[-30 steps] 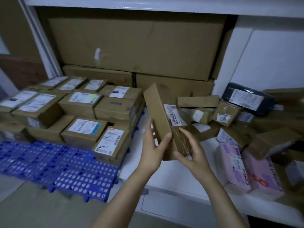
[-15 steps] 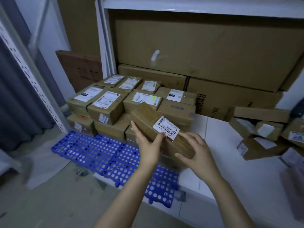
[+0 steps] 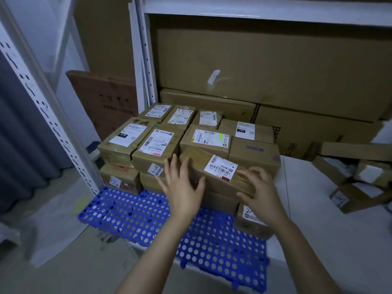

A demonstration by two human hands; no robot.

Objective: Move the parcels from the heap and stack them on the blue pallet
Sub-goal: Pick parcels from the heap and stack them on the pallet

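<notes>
The long brown parcel (image 3: pixel 216 175) lies tilted on the front of the stack on the blue pallet (image 3: pixel 135 211). Its white barcode label (image 3: pixel 220 168) sits between the hands, print too blurred to read. The right hand (image 3: pixel 262 195) curls over its near end, apparently gripping; the left hand (image 3: pixel 182 187) is spread flat against its left side. Behind the grip, one label shows a green patch (image 3: pixel 220 136). The heap (image 3: pixel 356 177), right of the grip, is cut off.

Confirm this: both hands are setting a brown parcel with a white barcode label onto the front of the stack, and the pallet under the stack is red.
One detail is wrong: the pallet is blue, not red, as the head view shows. The rest stands: the left hand and right hand are on the brown parcel with its white barcode label at the front of the stack.
</notes>
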